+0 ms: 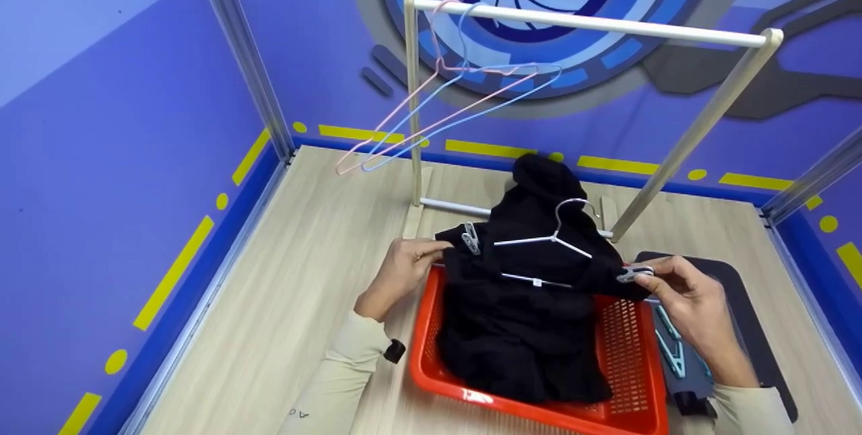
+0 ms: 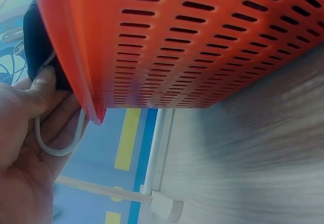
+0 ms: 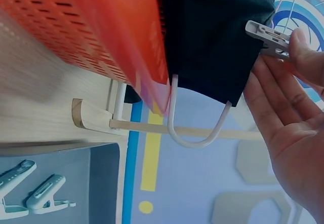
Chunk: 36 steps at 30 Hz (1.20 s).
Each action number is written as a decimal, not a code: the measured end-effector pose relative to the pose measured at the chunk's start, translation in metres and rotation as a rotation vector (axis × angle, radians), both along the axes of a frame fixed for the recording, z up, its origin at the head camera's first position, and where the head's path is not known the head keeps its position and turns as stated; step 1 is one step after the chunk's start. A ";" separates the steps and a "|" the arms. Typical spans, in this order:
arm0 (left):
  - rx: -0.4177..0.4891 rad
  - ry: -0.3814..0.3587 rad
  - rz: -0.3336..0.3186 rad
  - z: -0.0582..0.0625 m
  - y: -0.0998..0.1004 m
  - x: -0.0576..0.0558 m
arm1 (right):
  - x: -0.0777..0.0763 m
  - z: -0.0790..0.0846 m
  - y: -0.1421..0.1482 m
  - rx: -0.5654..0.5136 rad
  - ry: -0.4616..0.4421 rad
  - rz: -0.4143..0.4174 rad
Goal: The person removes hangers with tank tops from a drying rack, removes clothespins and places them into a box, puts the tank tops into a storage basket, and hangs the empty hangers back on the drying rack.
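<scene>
A black hoodie point(image 1: 525, 341) lies over the red basket point(image 1: 626, 337), hood toward the rack. Inside it is a white hanger point(image 1: 525, 241), its hook standing up out of the neck. My left hand point(image 1: 402, 270) pinches the left sleeve's edge, where the hanger's looped end sticks out past the thumb in the left wrist view. A grey clothespin point(image 1: 471, 238) grips the cloth nearby. With thumb and fingers, my right hand point(image 1: 697, 300) pinches a second grey clothespin point(image 3: 268, 37) at the right sleeve's edge. The hanger's other end pokes out below that sleeve.
Behind the basket stands a wooden rack with a white top bar point(image 1: 592, 21). A pink hanger point(image 1: 436, 24) and a blue hanger point(image 1: 463, 38) hang at its left end. Right of the basket, a grey tray point(image 3: 104, 183) holds teal clothespins point(image 3: 48, 193) beside a dark mat point(image 1: 761, 341).
</scene>
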<state>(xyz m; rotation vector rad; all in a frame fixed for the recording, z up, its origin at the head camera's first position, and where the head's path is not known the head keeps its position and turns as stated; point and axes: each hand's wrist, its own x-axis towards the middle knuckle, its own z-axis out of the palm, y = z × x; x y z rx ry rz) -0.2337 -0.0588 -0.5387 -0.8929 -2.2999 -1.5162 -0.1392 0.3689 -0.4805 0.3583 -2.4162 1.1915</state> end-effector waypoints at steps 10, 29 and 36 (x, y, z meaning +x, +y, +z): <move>0.023 -0.025 -0.004 -0.001 0.000 0.001 | 0.009 0.006 0.003 -0.036 -0.024 -0.021; -0.007 -0.009 0.004 -0.002 0.000 -0.001 | 0.016 0.019 0.028 -0.055 -0.099 -0.263; -0.010 -0.008 0.003 -0.002 0.000 0.000 | 0.003 0.004 0.059 -0.005 -0.213 -0.345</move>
